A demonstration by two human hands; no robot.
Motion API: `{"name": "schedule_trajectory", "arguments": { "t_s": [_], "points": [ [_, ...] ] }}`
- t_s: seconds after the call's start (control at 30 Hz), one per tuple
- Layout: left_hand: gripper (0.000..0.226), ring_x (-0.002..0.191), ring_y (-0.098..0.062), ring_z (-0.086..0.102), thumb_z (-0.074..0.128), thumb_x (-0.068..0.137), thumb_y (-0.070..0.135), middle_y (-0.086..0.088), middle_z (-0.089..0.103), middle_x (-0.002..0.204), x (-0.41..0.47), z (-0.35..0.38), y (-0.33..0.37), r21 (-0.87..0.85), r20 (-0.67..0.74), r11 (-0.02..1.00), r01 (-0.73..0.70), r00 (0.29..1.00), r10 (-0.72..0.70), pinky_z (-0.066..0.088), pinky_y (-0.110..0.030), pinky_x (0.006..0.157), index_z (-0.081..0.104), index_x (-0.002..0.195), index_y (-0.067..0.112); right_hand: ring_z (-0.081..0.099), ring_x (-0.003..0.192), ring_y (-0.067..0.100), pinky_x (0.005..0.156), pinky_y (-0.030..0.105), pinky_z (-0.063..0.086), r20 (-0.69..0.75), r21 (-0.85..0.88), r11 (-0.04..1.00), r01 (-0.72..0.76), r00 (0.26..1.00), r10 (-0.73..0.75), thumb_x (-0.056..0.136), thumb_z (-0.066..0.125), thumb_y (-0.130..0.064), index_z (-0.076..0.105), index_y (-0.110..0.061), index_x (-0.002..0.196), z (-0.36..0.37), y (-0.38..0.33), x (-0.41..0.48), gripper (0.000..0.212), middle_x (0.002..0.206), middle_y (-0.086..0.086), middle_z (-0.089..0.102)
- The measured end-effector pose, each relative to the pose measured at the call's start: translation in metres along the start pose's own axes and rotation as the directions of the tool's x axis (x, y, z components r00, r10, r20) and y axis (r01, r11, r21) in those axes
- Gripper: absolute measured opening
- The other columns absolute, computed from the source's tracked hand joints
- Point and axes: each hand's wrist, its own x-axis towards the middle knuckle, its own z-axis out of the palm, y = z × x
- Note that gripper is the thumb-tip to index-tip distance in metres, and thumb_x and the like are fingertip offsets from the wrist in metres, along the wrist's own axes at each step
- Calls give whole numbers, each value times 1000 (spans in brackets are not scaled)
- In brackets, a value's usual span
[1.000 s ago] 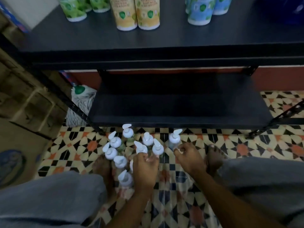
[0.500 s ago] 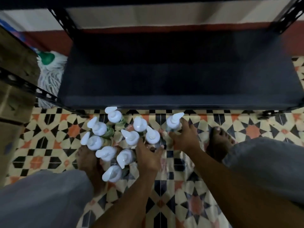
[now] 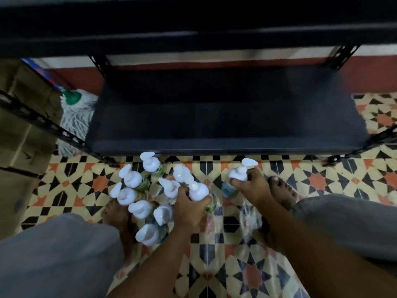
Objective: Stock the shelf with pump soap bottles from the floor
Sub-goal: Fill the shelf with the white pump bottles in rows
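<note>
Moved: both hands, from hovering to gripping. Left hand (image 3: pixel 190 209) clasps a pump soap bottle (image 3: pixel 198 191); right hand (image 3: pixel 250 187) clasps a second bottle (image 3: pixel 237 175). Lower shelf (image 3: pixel 214 125) unstocked; lift likely next.

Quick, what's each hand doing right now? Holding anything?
Left hand: closed, gripping the green pump bottle at the edge of the group.
Right hand: closed, gripping the blue pump bottle that stands apart.

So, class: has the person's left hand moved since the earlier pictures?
Yes: the left hand has edged forward toward the shelf, judged against the standing bottles, and now grips one pump bottle.
</note>
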Motion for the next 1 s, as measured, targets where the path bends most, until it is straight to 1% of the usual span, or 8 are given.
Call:
{"name": "schedule_trajectory", "arguments": {
  "t_s": [0.1, 0.17, 0.3, 0.47, 0.63, 0.8, 0.9, 1.0],
  "points": [
    [56, 97, -21, 67, 86, 70, 32, 2, 68, 103, -16, -23, 29, -16, 43, 999, -51, 998, 52, 52, -33, 80, 59, 116, 17, 72, 96, 29, 77, 42, 61, 4, 112, 994, 19, 1000, -19, 70, 85, -32, 62, -9, 116, -24, -26, -23, 56, 104, 9, 72],
    [54, 95, -18, 68, 86, 73, 27, -2, 70, 106, -28, -41, 57, -68, 57, 995, -68, 996, 72, 52, -27, 72, 60, 118, 15, 70, 89, 23, 67, 36, 56, -11, 180, 983, 48, 999, -47, 81, 81, -22, 60, -10, 113, -38, -56, -47, 40, 102, 7, 69],
    [40, 94, -20, 69, 80, 84, 26, -7, 69, 108, -57, -83, 120, -196, 46, 966, -167, 983, 179, 51, -27, 65, 59, 115, 13, 69, 91, 20, 70, 35, 55, 1, 271, 950, 156, 987, -162, 86, 76, -23, 62, -17, 107, -58, -116, -90, 26, 107, 6, 69],
    [38, 97, -26, 73, 78, 84, 34, -7, 74, 108, -103, -136, 201, -438, 15, 859, -267, 953, 303, 61, -49, 85, 67, 118, 20, 72, 98, 26, 91, 51, 58, 42, 382, 873, 302, 938, -343, 87, 75, -32, 66, -19, 108, -65, -197, -156, 26, 109, 7, 72],
    [32, 97, -27, 75, 75, 88, 34, -9, 78, 105, -144, -176, 250, -568, 16, 758, -320, 917, 399, 60, -48, 91, 72, 112, 14, 74, 95, 20, 84, 42, 57, 91, 502, 789, 355, 885, -457, 89, 71, -37, 70, -17, 107, -61, -254, -204, 28, 105, 3, 77],
    [65, 100, -32, 74, 73, 73, 57, -14, 77, 109, -172, -206, 253, -606, 67, 744, -281, 914, 399, 59, -47, 91, 73, 117, 9, 75, 100, 27, 92, 46, 58, 187, 610, 731, 307, 841, -509, 86, 74, -46, 75, -11, 111, -54, -284, -242, 43, 107, 10, 78],
    [64, 89, -30, 71, 62, 79, 65, -13, 74, 101, -177, -210, 242, -651, 106, 724, -230, 916, 386, 58, -43, 79, 71, 119, 15, 73, 91, 27, 83, 44, 58, 261, 658, 720, 221, 830, -493, 76, 73, -57, 74, -10, 115, -45, -280, -247, 60, 105, 13, 76],
    [63, 88, -31, 71, 50, 88, 71, -13, 74, 103, -178, -210, 235, -689, 169, 706, -161, 912, 373, 58, -48, 81, 69, 122, 21, 68, 86, 32, 82, 47, 57, 347, 686, 717, 120, 813, -468, 83, 66, -68, 67, -7, 125, -35, -272, -244, 75, 105, 19, 68]
  ]
}}
